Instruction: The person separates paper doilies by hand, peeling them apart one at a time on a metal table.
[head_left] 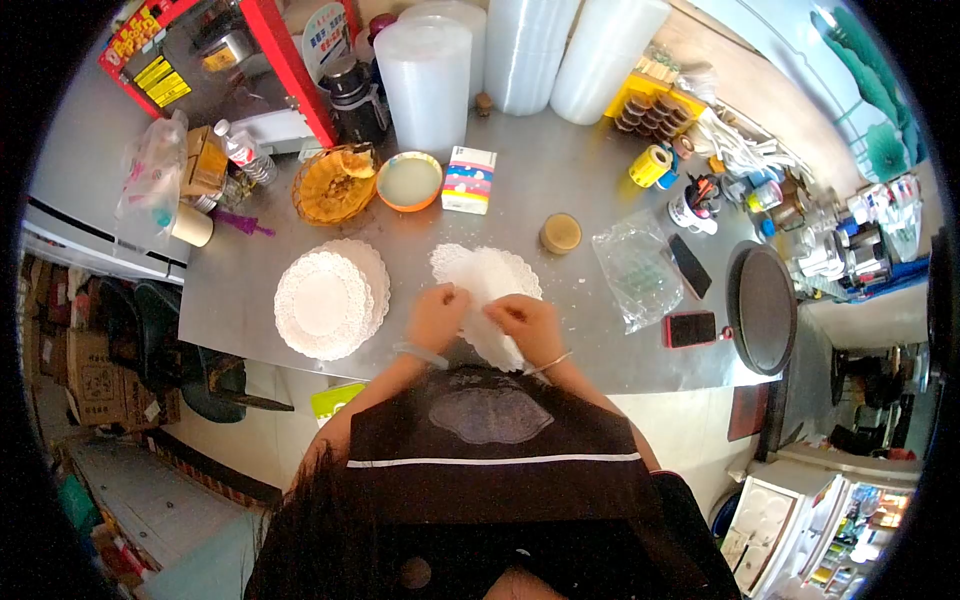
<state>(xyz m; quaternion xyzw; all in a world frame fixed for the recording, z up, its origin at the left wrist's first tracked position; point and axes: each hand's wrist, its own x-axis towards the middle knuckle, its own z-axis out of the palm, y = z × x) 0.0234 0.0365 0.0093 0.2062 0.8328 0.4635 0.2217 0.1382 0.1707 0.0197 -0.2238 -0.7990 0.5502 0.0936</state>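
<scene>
My left hand [439, 315] and my right hand [530, 325] are close together over the near middle of the steel table, fingers pinched. Between them is a thin white paper doily [474, 274], blurred by motion, whose edge the fingers grip. More lacy white doilies [512, 272] lie flat beneath the hands, partly covered by them. Left of my left hand rests a thick stack of round paper doilies [322, 305] with scalloped edges. A glass of brown drink [560, 234] stands beyond my right hand.
Behind the hands are a wicker basket [318, 205], an orange-rimmed bowl [410, 181] and a tissue box [469, 181]. To the right lie a clear plastic bag [640, 268], a dark phone [689, 266], a red-edged phone [691, 329] and a round dark tray [762, 308]. Bubble-wrap rolls [425, 85] stand behind.
</scene>
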